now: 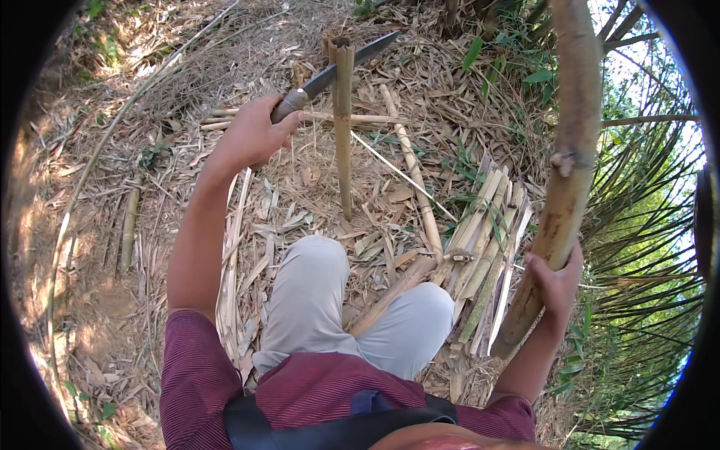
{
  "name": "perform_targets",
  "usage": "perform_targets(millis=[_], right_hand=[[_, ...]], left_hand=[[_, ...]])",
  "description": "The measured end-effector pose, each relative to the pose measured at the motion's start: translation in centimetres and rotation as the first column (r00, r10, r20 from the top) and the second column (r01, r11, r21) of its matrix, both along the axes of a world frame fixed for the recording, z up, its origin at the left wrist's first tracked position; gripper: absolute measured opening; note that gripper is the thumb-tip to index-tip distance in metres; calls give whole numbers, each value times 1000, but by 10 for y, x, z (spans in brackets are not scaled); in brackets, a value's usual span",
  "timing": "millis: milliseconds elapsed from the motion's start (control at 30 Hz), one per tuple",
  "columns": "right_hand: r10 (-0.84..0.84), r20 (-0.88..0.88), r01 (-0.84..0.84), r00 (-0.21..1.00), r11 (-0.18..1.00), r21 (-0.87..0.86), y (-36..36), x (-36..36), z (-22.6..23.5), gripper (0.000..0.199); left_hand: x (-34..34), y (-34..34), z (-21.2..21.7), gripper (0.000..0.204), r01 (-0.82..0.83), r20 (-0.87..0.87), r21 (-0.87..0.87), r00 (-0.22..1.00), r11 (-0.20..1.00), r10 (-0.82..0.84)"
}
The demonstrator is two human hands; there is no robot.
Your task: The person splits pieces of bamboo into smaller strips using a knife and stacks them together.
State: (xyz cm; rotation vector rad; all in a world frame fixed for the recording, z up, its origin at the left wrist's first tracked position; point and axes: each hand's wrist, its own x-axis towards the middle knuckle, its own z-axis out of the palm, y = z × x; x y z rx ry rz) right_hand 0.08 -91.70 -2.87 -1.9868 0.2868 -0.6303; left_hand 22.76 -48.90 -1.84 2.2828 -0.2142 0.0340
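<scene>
My left hand (259,136), at the left centre, is closed round the handle of a long-bladed machete (324,79). Its dark blade points up and to the right and crosses the top of an upright bamboo piece (343,127). That piece looks split at its top, with the blade seemingly in the split, though the front half hides part of it. My right hand (556,283) grips a thick, slightly curved bamboo pole (571,169) near its lower end. The pole rises past the top edge of the view, apart from the machete.
Split bamboo strips (480,251) lie in a pile to the right of my knees. A thin bamboo stick (411,165) and more strips (232,259) rest on the leaf-littered ground (300,202). A long bent cane (101,150) arcs along the left. Bamboo growth (637,277) stands at the right.
</scene>
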Motion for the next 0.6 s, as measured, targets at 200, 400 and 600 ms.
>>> perform_targets(millis=[200, 400, 600], right_hand=[[-147, 440, 240, 886, 957, -165, -1, 41, 54, 48], [124, 52, -105, 991, 955, -278, 31, 83, 0, 50], [139, -450, -262, 882, 939, -222, 28, 62, -58, 64]], left_hand=[[-9, -29, 13, 33, -53, 94, 158, 995, 986, 38], [-2, -33, -12, 29, -72, 340, 278, 940, 958, -28], [-4, -11, -21, 22, -89, 244, 411, 970, 907, -16]])
